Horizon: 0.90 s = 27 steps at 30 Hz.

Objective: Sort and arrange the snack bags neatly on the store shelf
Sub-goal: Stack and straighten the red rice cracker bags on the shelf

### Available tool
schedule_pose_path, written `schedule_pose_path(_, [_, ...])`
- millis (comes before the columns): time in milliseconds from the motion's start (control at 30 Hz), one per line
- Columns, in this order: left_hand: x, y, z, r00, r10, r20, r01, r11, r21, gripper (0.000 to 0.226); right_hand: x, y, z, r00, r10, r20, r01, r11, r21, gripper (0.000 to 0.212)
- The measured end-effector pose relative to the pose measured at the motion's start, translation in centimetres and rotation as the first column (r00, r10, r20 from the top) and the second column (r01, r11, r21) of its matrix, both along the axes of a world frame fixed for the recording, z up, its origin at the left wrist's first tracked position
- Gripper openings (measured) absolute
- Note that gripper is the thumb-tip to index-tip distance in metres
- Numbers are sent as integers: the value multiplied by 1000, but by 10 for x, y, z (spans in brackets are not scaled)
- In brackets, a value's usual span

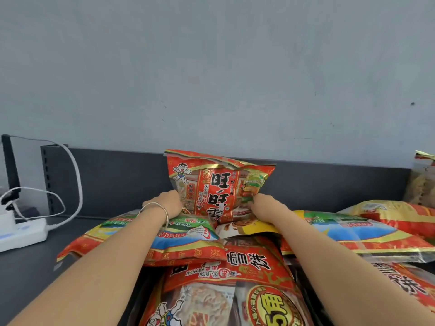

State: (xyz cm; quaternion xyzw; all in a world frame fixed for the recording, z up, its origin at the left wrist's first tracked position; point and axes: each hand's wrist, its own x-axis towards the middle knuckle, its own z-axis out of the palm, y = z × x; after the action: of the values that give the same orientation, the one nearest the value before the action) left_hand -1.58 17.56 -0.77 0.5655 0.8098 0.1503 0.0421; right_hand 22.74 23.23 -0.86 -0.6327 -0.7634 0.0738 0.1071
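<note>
A red snack bag (217,184) with a cartoon boy and gold trim stands upright against the dark back panel of the shelf (113,180). My left hand (168,203) grips its left edge, and my right hand (262,204) grips its right edge. A silver bracelet circles my left wrist. In front of the upright bag, several more red, green and blue snack bags (188,241) lie flat in an overlapping pile. The largest one (226,285) lies closest to me between my forearms.
A white power strip (23,234) with white cables (73,175) sits on the shelf at the left. More flat bags (367,229) spread to the right, and a clear bag with gold trim (423,182) stands at the far right. A pale grey wall rises behind.
</note>
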Motion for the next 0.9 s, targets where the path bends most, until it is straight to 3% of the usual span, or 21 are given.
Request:
schedule_pose_path(133, [6, -14, 9, 999, -36, -17, 35, 998, -60, 34, 11, -8, 15, 996, 69, 55, -67, 997, -37, 41])
schedule_pose_path(267, [27, -41, 20, 970, 6, -243, 0, 1000, 24, 33, 25, -29, 33, 981, 182, 72, -179, 983, -39, 37])
schedule_pose_path(333, [45, -50, 26, 956, -107, -274, 127, 990, 56, 34, 29, -43, 41, 959, 275, 71, -263, 953, -148, 53])
schedule_pose_path(433, [78, -60, 32, 926, -330, -185, 338, 941, 12, 43, 30, -60, 42, 911, 347, 223, -286, 921, -264, 76])
schedule_pose_path(500, [97, -63, 31, 893, -437, -105, 439, 898, -5, 40, 28, -67, 34, 869, 319, 378, -274, 947, -169, 65])
schedule_pose_path(600, [120, -62, 25, 862, -500, -82, 498, 866, -41, 38, 26, -76, 18, 816, 201, 542, -293, 952, 87, 33])
schedule_pose_path(733, [134, -57, 17, 827, -562, 7, 562, 827, -12, 63, 39, -80, 24, 862, 76, 501, -306, 866, 396, 30])
schedule_pose_path(833, [140, -53, 20, 837, -544, 50, 527, 828, 191, 71, 57, -80, 43, 907, 28, 421, -292, 761, 579, 35])
schedule_pose_path(900, [145, -51, 29, 880, -475, -20, 458, 835, 304, 69, 69, -81, 52, 941, 7, 337, -260, 652, 712, 33])
